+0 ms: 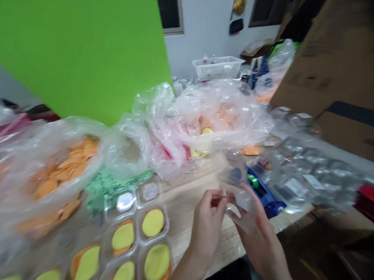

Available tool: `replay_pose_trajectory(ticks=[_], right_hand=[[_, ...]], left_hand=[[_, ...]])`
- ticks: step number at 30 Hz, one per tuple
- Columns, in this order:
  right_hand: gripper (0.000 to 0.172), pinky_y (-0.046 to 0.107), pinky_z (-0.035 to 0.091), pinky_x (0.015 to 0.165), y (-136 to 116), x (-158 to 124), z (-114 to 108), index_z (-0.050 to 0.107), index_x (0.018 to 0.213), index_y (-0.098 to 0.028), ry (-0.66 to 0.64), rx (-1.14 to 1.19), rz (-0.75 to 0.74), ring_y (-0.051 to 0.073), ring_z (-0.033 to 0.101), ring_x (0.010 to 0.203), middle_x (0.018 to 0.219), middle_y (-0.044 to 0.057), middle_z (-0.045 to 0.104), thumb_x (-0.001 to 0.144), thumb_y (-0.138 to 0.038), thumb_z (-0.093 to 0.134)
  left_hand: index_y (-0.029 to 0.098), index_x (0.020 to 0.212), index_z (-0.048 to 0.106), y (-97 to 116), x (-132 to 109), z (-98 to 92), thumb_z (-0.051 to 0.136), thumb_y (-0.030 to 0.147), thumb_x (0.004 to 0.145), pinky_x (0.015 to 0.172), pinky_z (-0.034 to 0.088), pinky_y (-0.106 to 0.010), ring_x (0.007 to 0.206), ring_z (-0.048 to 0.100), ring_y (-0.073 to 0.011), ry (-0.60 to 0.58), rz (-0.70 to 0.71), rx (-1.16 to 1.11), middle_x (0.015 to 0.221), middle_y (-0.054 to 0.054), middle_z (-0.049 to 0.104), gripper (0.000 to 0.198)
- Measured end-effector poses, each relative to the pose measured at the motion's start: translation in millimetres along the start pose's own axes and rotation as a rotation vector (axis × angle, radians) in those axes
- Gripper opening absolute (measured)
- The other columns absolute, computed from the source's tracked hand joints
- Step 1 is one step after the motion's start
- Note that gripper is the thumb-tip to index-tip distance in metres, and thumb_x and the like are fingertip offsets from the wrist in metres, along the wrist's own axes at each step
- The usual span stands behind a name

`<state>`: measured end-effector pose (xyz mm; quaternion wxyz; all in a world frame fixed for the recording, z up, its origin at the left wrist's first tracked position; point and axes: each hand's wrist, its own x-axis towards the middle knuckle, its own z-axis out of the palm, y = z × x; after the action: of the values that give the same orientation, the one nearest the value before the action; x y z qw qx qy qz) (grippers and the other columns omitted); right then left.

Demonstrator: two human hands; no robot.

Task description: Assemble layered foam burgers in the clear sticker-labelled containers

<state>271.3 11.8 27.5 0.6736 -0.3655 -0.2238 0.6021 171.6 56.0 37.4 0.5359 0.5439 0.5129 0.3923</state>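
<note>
Both my hands meet above the wooden table (189, 197) near its front edge. My left hand (206, 226) pinches the edge of a small clear plastic bag (238, 183) with thumb and fingers. My right hand (261, 236) is closed round the same bag from the right. The bag stands up between them; something dark blue shows inside it, blurred. A clear plastic tray (138, 237) to the left of my hands has round wells with yellow and orange discs in them.
Large clear bags of orange discs (61, 170) and of mixed coloured pieces (217, 118) lie behind. A green board (78, 54) stands at the back left. A blue tape dispenser (265, 194) and a stack of clear trays (309, 172) sit right. Cardboard boxes (341, 59) rise far right.
</note>
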Motion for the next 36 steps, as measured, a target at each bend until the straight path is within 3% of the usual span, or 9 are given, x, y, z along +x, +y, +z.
replay_pose_trajectory(ticks=[8, 15, 20, 24, 28, 30, 33, 36], right_hand=[[0.052, 0.041, 0.037, 0.095, 34.8, -16.1, -25.7, 0.043, 0.123, -0.031, 0.064, -0.118, 0.163, 0.025, 0.048, 0.114, 0.115, 0.006, 0.059, 0.075, -0.05, 0.048], [0.045, 0.037, 0.044, 0.089, 48.5, -18.3, -20.5, 0.047, 0.12, -0.032, 0.005, -0.086, 0.131, 0.022, 0.053, 0.108, 0.115, 0.005, 0.06, 0.078, -0.049, 0.046], [0.041, 0.042, 0.045, 0.086, 51.3, -18.7, -18.8, 0.05, 0.117, -0.032, -0.007, -0.192, -0.002, 0.026, 0.055, 0.106, 0.115, 0.005, 0.06, 0.078, -0.047, 0.048], [0.053, 0.05, 0.039, 0.09, 3.5, -8.8, -38.9, 0.048, 0.121, -0.027, 0.162, -0.639, -0.313, 0.033, 0.046, 0.113, 0.123, 0.009, 0.052, 0.074, -0.052, 0.051], [0.056, 0.047, 0.027, 0.1, -78.0, 16.7, -84.0, 0.045, 0.125, -0.023, 0.405, -1.347, -0.661, 0.03, 0.039, 0.117, 0.124, 0.009, 0.046, 0.074, -0.045, 0.054], [0.059, 0.044, 0.026, 0.101, -109.4, 34.5, -110.9, 0.048, 0.123, -0.017, 0.469, -1.589, -0.786, 0.03, 0.04, 0.115, 0.12, 0.012, 0.045, 0.073, -0.048, 0.055], [0.061, 0.046, 0.03, 0.098, -132.2, 62.7, -146.9, 0.049, 0.12, -0.015, 0.492, -1.711, -0.676, 0.031, 0.043, 0.111, 0.116, 0.014, 0.048, 0.073, -0.054, 0.051], [0.056, 0.046, 0.039, 0.09, -134.8, 82.2, -166.0, 0.048, 0.119, -0.015, 0.424, -1.715, -0.511, 0.03, 0.048, 0.108, 0.112, 0.015, 0.053, 0.078, -0.054, 0.043]], left_hand=[[0.016, 0.087, 0.057, -31.2, -27.8, -9.4, 0.052, 0.019, 0.077, 0.072, 0.044, -0.026, 0.078, 0.059, -0.0161, 0.099, -0.105, -0.023, 0.083, -0.005, 0.064, 0.011], [0.017, 0.084, 0.055, -39.1, -35.2, -18.8, 0.052, 0.02, 0.077, 0.074, 0.043, -0.026, 0.079, 0.058, -0.0159, 0.136, -0.109, -0.074, 0.083, -0.004, 0.063, 0.009], [0.017, 0.085, 0.056, -36.6, -34.0, -24.6, 0.051, 0.026, 0.079, 0.073, 0.043, -0.026, 0.079, 0.057, -0.0159, 0.028, -0.12, 0.002, 0.084, -0.004, 0.061, 0.012], [0.02, 0.099, 0.056, -28.5, -33.8, -28.6, 0.051, 0.028, 0.078, 0.076, 0.042, -0.026, 0.082, 0.056, -0.0155, -0.064, -0.092, 0.154, 0.095, -0.004, 0.06, 0.023], [0.022, 0.097, 0.057, -23.3, -27.5, -36.0, 0.047, 0.032, 0.08, 0.071, 0.042, -0.024, 0.08, 0.057, -0.0155, -0.115, -0.074, 0.288, 0.09, -0.002, 0.061, 0.023], [0.022, 0.095, 0.057, -21.6, -23.3, -39.1, 0.045, 0.034, 0.08, 0.07, 0.042, -0.024, 0.079, 0.057, -0.015, -0.151, -0.068, 0.313, 0.091, -0.002, 0.062, 0.023], [0.021, 0.096, 0.057, -18.2, -18.2, -40.3, 0.043, 0.035, 0.081, 0.076, 0.042, -0.024, 0.083, 0.057, -0.015, -0.207, -0.06, 0.324, 0.093, -0.003, 0.062, 0.025], [0.02, 0.097, 0.057, -15.8, -14.3, -35.8, 0.042, 0.036, 0.082, 0.078, 0.042, -0.023, 0.085, 0.057, -0.015, -0.251, -0.067, 0.354, 0.093, -0.004, 0.062, 0.027]])
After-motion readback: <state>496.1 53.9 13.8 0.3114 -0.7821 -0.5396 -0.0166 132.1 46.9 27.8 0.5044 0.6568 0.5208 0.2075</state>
